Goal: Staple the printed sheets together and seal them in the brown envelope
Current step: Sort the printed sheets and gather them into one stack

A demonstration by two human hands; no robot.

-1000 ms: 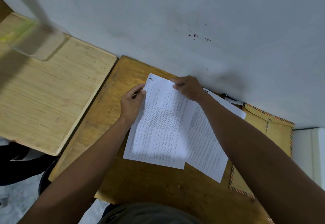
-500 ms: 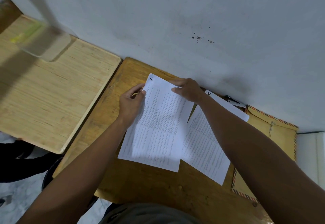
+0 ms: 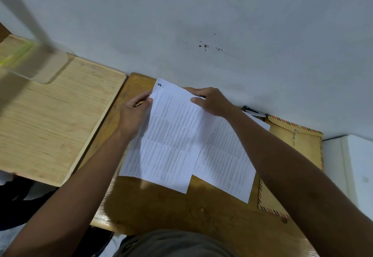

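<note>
Both forearms reach in from the near edge of the counter (image 3: 153, 212) toward its far edge at the wall (image 3: 201, 14). The left hand (image 3: 134, 115) is curled, thumb and fingers pinching the left edge of the top sheet (image 3: 173, 135) near its far left corner. The right hand (image 3: 212, 102) lies palm down, fingers closed on the far right corner of that sheet, thumb on top.

The top sheet lies slanted on the middle of the counter, its far corner almost at the wall. Another sheet shows under its left side. A second sheet (image 3: 226, 159) lies to the right, partly under the top one and partly under the right forearm.

The envelope (image 3: 298, 141) lies at the right edge of the counter, its left part covered by the second sheet and the arm. A dark pen (image 3: 252, 112) lies against the wall, just beyond the envelope's far corner.

The near strip of the counter is bare wood. To the left, a paler board (image 3: 50, 119) butts against the counter's left edge.
</note>
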